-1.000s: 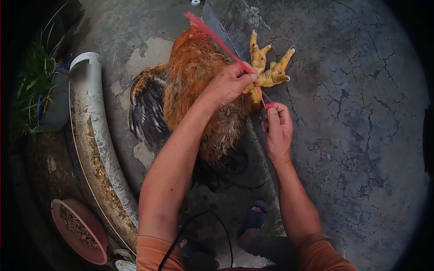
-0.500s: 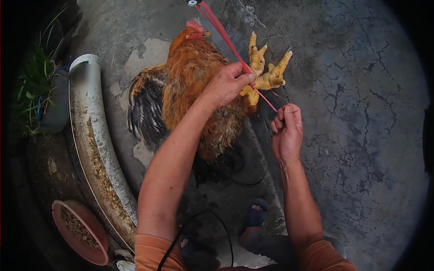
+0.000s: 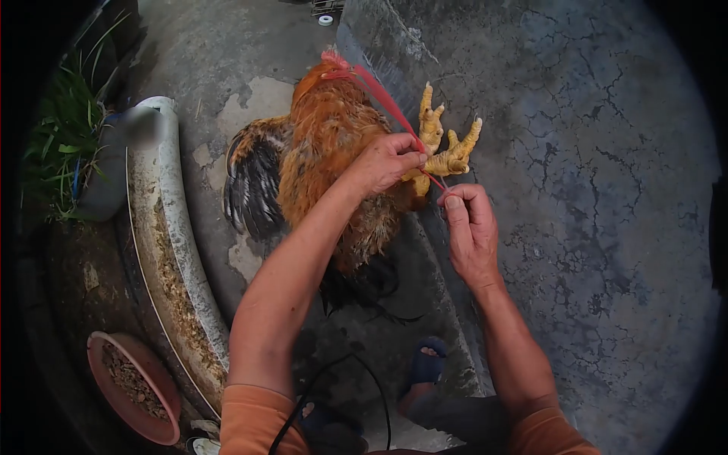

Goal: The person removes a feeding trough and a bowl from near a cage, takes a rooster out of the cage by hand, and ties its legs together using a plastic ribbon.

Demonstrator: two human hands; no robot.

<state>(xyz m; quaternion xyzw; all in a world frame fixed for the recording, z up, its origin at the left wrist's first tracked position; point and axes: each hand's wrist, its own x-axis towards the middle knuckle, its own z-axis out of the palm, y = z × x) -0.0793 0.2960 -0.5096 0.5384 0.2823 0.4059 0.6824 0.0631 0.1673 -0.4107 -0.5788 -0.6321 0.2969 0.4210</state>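
A brown rooster (image 3: 322, 152) with a red comb and dark wing feathers lies on its side on the concrete. Its yellow feet (image 3: 451, 155) stick out to the right, beside my hands. A red plastic strap (image 3: 387, 102) runs from near the bird's head down to the legs. My left hand (image 3: 390, 163) is closed in a pinch on this strap, against the legs. Just below and to the right, my right hand (image 3: 472, 231) pinches the thin, twisted end of the same strap between thumb and forefinger. How the strap passes around the legs is partly hidden by my left hand.
A curved, dirt-filled white trough (image 3: 171, 227) stands to the left, with green plants (image 3: 68, 144) behind it. A pinkish basin (image 3: 163, 379) of feed-like bits is at lower left. A raised concrete edge (image 3: 447, 296) runs beside the bird; a sandalled foot (image 3: 428, 364) is below.
My right hand has drawn closer to the left, its thumb now on top of the strap end. The strap's far part has gone slacker and lies across the rooster's head.
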